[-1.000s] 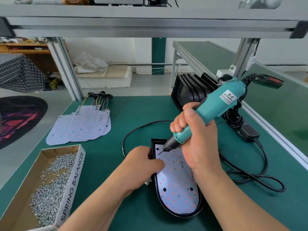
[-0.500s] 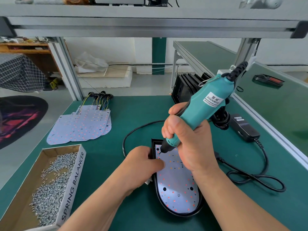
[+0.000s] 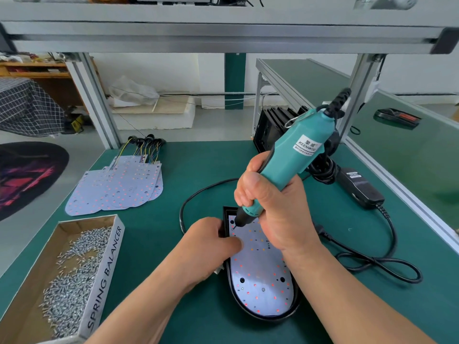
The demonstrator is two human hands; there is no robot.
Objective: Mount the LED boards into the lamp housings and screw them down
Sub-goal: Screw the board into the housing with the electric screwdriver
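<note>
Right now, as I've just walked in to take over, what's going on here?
A person is screwing an LED board into a lamp housing. The right hand grips an electric screwdriver, its bit at a hole near the board's far left corner. The left hand holds the housing's edge, thumb on the board. Spare boards and a box of screws lie to the left.

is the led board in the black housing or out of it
In. The LED board lies flat inside the black housing, whose rim shows around the board's near end. Whether it is fully screwed down: cannot tell.
</note>
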